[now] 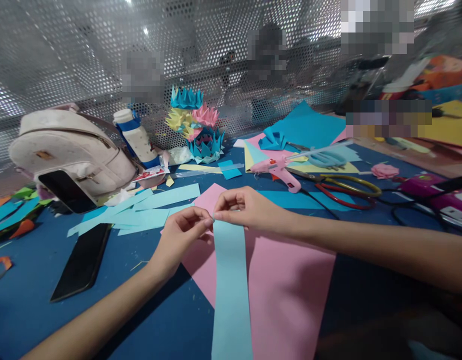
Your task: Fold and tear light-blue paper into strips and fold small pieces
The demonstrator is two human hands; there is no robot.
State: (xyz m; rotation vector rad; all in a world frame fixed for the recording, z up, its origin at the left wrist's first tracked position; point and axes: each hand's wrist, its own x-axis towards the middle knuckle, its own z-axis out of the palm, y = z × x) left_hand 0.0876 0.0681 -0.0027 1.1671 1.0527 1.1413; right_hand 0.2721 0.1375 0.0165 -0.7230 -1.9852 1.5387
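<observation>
A long light blue paper strip (231, 290) runs from my fingertips down toward the bottom of the view, over a large pink sheet (291, 290). My right hand (246, 207) pinches the strip's far end from above, thumb and fingers pressed together at its left corner. At that same corner, my left hand (186, 232) is closed, its thumb and index fingertips together on the paper's edge. Several light blue strips (171, 196) lie to the left beyond my left hand.
Two phones (83, 262) are at the left, near a white backpack (73, 150) and a bottle (135, 137). Folded paper flowers (204, 145) stand at the back. A pink glue gun (278, 170) and scissors (347, 185) lie right of centre, with a cable nearby.
</observation>
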